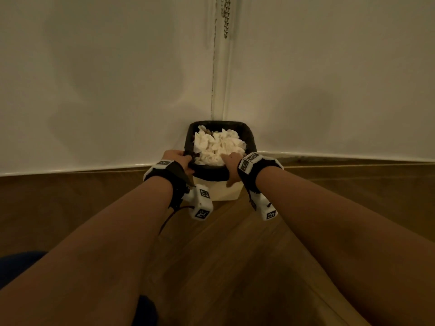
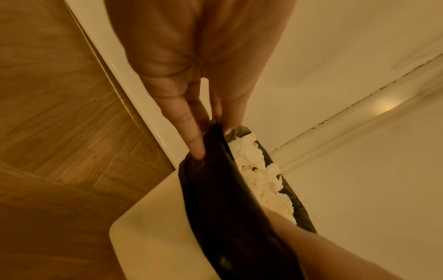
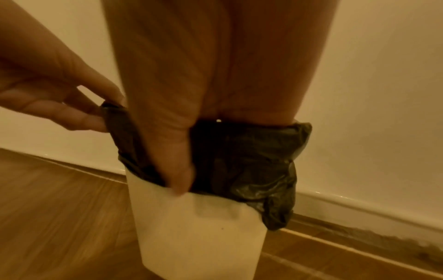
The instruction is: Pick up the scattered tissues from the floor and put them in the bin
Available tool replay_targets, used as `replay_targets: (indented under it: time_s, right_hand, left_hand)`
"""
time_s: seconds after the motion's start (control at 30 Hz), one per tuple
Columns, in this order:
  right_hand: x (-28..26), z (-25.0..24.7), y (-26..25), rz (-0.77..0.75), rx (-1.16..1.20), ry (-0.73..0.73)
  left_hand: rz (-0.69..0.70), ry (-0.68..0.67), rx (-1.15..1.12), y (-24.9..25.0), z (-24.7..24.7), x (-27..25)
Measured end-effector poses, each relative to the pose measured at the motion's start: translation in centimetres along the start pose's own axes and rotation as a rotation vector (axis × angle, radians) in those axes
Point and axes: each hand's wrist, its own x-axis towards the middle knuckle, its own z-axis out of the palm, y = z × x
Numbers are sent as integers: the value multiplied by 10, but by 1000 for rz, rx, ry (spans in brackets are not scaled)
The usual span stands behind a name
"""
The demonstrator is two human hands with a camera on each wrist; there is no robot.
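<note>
- Two hands on the bin [image 1: 229, 192], which stands upright in the far wall corner on the wood floor [image 1: 211, 255], mouth up, long axis vertical.
- Left hand [image 1: 177, 158] pinches the black liner [image 1: 211, 171] at the left rim, thumb inside, fingers [image 2: 191, 136] outside.
- Right hand [image 1: 231, 165] hooked over the near right rim: thumb down the outside over the liner, fingers inside on the tissues [image 1: 219, 144].
- Head view only: tissues heaped to the brim, white, crumpled.
- Right wrist view only: the bin's cream wall below the liner fold, and a bunch of liner hanging at its right corner.
- Left wrist view: rim edge-on, tissues behind it.
- Bead chain [image 1: 225, 16] hangs on the wall above.
</note>
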Motion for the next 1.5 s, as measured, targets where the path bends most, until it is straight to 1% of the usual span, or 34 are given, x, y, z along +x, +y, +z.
replay_targets:
  time_s: [0.07, 0.3, 0.43, 0.5, 0.63, 0.7, 0.77, 0.87, 0.9, 0.97, 1.0, 1.03, 1.07, 1.13, 1.17, 1.23, 1.3, 1.33, 1.43, 1.5]
  right_hand:
    - [3, 4, 1, -20, -4, 45]
    - [11, 4, -5, -75, -16, 38]
    - [12, 7, -3, -69, 18, 117]
    - [8, 4, 0, -76, 44, 147]
    - [-9, -6, 4, -52, 89, 128]
    - [-22, -8, 2, -5, 100, 164]
    - [-34, -11, 0, 19, 137, 192]
    - [-51, -18, 2, 40, 273, 187]
    - [-56, -21, 3, 51, 331, 210]
    - [-62, -24, 3, 69, 422, 301]
    - [-65, -25, 3, 81, 422, 364]
    - [-65, -26, 4, 102, 387, 440]
    - [-64, -26, 6, 124, 346, 523]
    - [-58, -29, 14, 147, 371, 650]
    - [-53, -31, 20, 144, 424, 671]
    - [-42, -36, 31, 133, 520, 682]
    - [-34, -40, 41, 132, 556, 634]
    - [-31, -43, 44, 137, 572, 581]
    - [-33, -53, 52, 193, 610, 440]
    - [-43, -58, 59, 260, 659, 318]
  left_hand:
    - [3, 9, 18, -3, 0, 4]
    - [9, 8, 62, -5, -2, 5]
    - [53, 16, 113, -9, -3, 3]
    - [94, 42, 193, -12, -5, 1]
    - [141, 97, 447, -11, -12, -5]
    - [129, 119, 523, -5, -13, -16]
    - [81, 97, 629, 3, -11, -27]
    - [135, 102, 677, 14, -3, -41]
    - [167, 134, 718, 17, 0, -43]
    - [228, 304, 576, 20, 3, -43]
    - [284, 360, 503, 21, 7, -46]
    - [387, 392, 474, 24, 10, -47]
    - [467, 399, 500, 25, 15, -48]
    - [583, 344, 608, 31, 28, -42]
    - [617, 304, 655, 36, 37, -37]
    - [639, 250, 729, 46, 55, -25]
    - [636, 214, 802, 52, 70, -13]
    - [606, 177, 835, 55, 75, -12]
    - [543, 21, 954, 61, 82, -18]
    - [457, -137, 1042, 63, 77, -30]
